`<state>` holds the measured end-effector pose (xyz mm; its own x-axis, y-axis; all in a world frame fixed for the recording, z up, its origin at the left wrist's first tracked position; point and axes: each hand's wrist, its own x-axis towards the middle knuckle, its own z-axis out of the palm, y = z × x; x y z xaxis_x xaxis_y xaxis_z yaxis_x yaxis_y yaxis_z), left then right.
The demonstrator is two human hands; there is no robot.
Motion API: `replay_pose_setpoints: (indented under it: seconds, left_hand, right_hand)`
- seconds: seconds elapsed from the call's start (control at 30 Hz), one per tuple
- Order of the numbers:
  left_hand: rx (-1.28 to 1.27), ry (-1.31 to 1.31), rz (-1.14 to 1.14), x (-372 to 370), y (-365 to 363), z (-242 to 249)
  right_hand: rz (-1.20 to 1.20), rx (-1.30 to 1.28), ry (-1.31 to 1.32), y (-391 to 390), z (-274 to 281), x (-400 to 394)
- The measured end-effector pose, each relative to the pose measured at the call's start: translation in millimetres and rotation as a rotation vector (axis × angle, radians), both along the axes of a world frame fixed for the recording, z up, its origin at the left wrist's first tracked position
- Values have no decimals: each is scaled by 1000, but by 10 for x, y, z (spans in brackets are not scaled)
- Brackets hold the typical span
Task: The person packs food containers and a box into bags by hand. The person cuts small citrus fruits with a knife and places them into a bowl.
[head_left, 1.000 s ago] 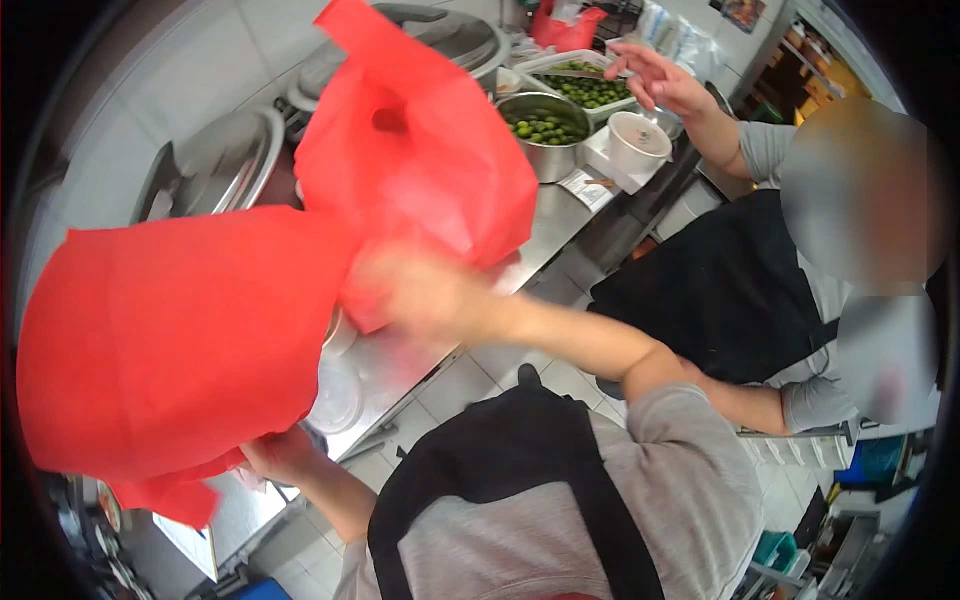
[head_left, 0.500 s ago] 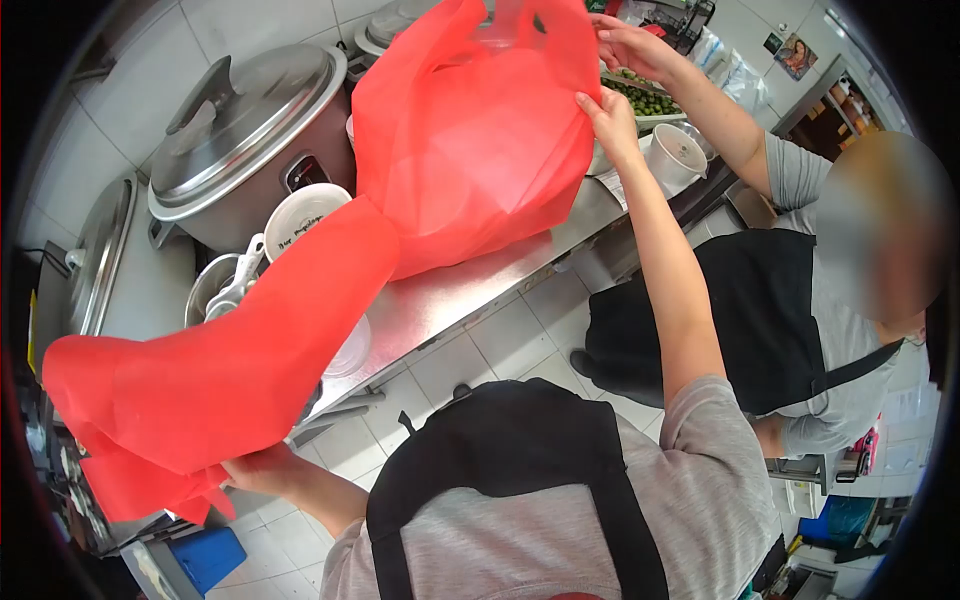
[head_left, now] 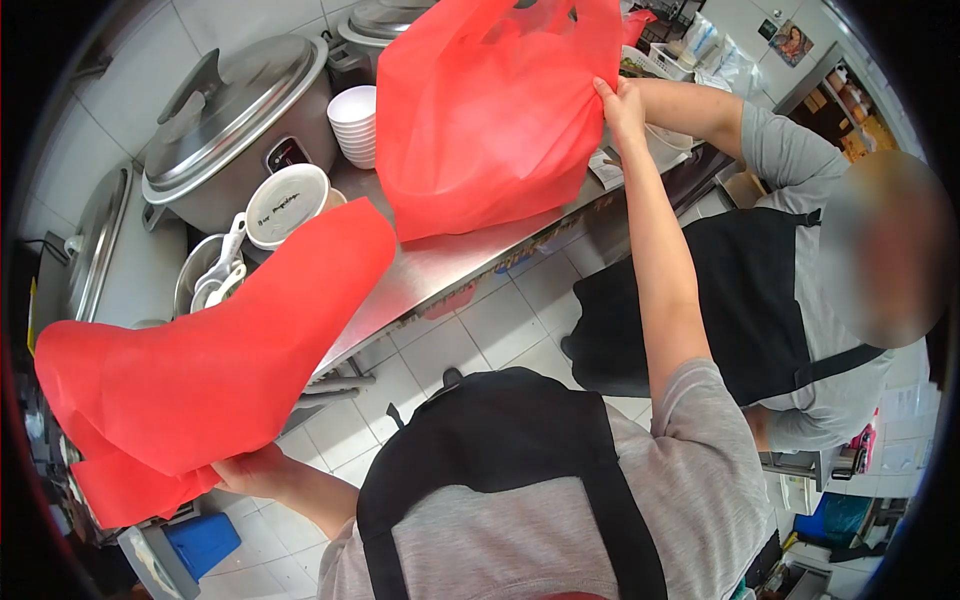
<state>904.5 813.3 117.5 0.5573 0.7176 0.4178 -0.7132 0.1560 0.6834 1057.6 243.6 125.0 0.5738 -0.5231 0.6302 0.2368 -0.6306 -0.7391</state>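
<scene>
One red bag hangs from my left hand, whose fingers are closed on its lower edge at the lower left. A second, fuller red bag stands upright over the metal counter. My right hand pinches the right side of that bag. The co-worker's forearm reaches in behind my right hand, and the end of it is hidden there. Just left of the full bag stands a stack of white bowls. A lidded white tub with writing sits behind the bag in my left hand.
A large rice cooker stands against the tiled wall, with a metal pot holding white scoops in front. The metal counter's edge runs diagonally. At the right stands a co-worker in a black apron. A blue bin is at the lower left.
The fuller bag has shifted away from the other bag, uncovering the white bowls. The co-worker's hand has come down behind my right hand. My left hand still holds its bag.
</scene>
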Motion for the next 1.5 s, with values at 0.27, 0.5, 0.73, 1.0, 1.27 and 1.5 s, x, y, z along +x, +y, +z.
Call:
replay_pose_setpoints:
  seconds: [0.27, 0.5, 0.73, 1.0, 1.27, 1.5]
  left_hand:
    - [94, -9, -433, -359, -135, -371]
    - [1036, 354, -940, -595, -973, -430]
    - [1468, 231, -879, -606, -1327, -1002]
    - [1620, 82, -806, -522, -1203, -1129]
    - [1569, -145, -944, -482, -768, -1231]
    - [1274, 91, -1754, -183, -633, -1384]
  right_hand:
    - [50, -23, -25, -132, -77, 14]
    - [486, 98, 74, 1409, 257, -1164]
    - [1326, 246, 891, 2074, -778, -1676]
    - [650, 840, 417, 1849, -699, -2128]
    - [620, 1128, 100, 2061, -757, -2463]
    - [568, 1059, -99, 2513, -435, -2531]
